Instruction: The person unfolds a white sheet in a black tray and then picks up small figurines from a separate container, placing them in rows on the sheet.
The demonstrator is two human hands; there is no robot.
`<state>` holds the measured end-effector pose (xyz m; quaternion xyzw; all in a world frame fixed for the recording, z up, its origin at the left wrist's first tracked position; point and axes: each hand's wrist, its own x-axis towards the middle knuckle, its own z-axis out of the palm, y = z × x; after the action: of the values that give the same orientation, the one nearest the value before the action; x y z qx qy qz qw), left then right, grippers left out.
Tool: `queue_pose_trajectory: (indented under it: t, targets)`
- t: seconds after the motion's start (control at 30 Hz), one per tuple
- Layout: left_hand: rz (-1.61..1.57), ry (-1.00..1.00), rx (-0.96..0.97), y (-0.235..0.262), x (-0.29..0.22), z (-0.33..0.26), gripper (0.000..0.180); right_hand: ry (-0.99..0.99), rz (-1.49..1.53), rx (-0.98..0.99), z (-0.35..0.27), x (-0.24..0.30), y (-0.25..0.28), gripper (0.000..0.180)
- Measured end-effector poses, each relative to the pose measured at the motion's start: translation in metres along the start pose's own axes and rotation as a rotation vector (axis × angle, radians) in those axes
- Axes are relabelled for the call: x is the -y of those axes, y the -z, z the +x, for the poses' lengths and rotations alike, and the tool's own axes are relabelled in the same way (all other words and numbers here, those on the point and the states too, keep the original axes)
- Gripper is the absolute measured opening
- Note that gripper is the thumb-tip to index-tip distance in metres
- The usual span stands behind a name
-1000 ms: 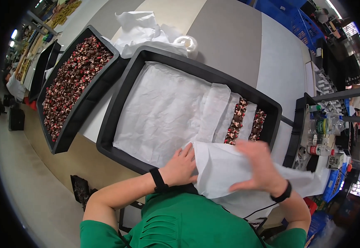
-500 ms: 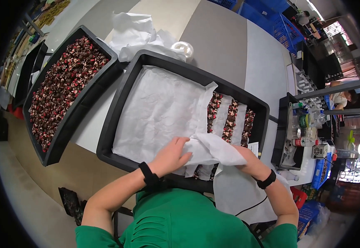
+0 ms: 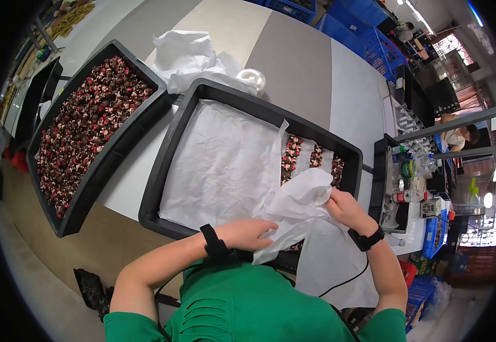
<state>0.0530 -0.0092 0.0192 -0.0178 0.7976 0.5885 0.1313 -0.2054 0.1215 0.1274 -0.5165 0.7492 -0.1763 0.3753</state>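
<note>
A black tray lies in front of me, lined with white paper. On its right side, rows of dark pieces with red and pale bits lie between paper strips. My right hand pinches a crumpled white paper sheet raised over these rows. Its folds hide part of them. At the tray's near edge, my left hand rests against the sheet's lower left part, thumb and fingers apart. Another paper length hangs over the near side, below my right hand.
On the left, a second black tray is full of the same dark pieces. Crumpled paper and a white roll lie beyond the lined tray. At right stand bottles and blue crates. A person is farther off.
My right hand has moved up and slightly right, lifting the paper sheet higher over the rows. My left hand has moved down toward the tray's near edge, its fingers now lower.
</note>
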Motion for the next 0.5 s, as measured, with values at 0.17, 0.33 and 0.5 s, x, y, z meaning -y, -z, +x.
queue_pose_trajectory:
  t: [0.17, 0.33, 0.5]
  targets:
    - [0.059, 0.112, -0.215, 0.019, 0.015, 0.004, 0.057, -0.066, 0.097, -0.225, -0.014, -0.025, 0.021, 0.028]
    - [-0.073, 0.223, -0.666, 0.032, 0.04, 0.041, 0.066, -0.144, 0.085, -0.414, -0.034, -0.074, 0.043, 0.028]
    - [0.164, 0.331, -0.661, 0.031, 0.027, 0.066, 0.068, -0.251, 0.134, -0.473, -0.056, -0.094, 0.047, 0.031]
